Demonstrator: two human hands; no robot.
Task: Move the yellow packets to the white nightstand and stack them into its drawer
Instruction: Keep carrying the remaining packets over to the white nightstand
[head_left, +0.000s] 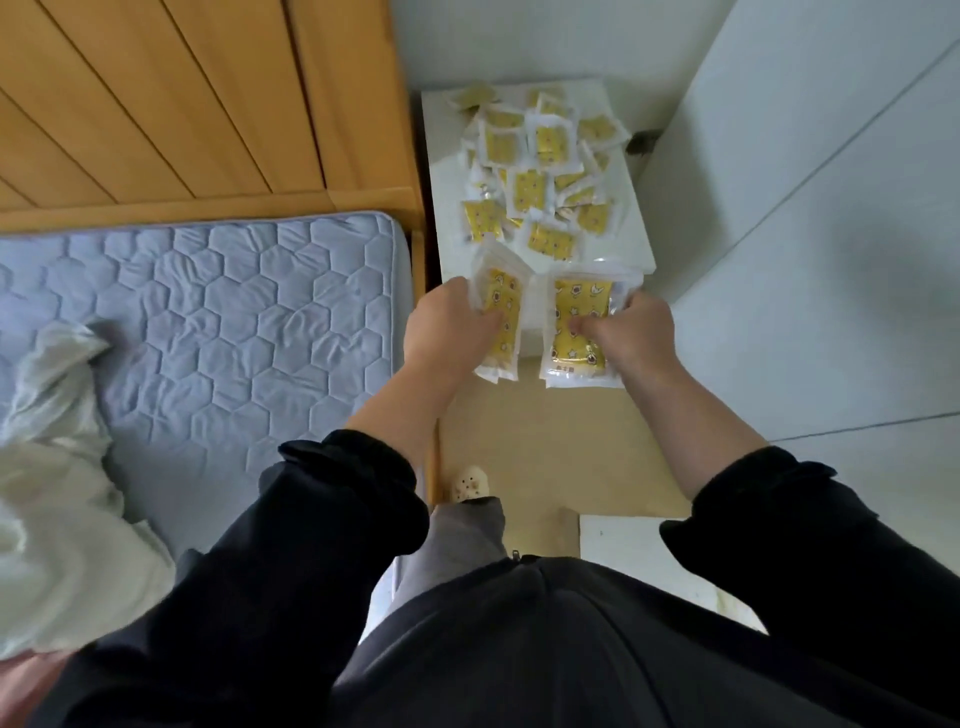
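Bedroom corner seen from above: a white nightstand (441, 176) stands against the wall, with a bed (234, 312) and its wooden headboard (182, 104) to the nightstand's left. Loose yellow packets (540, 166) lie scattered over the nightstand's top. Just in front of its near edge, above the tan floor (545, 441), the left hand (447, 322) grips one stack (501, 322), fingers curled round it. The right hand (628, 332) grips a second stack (576, 322) alongside. Whether the nightstand's drawer shows cannot be told.
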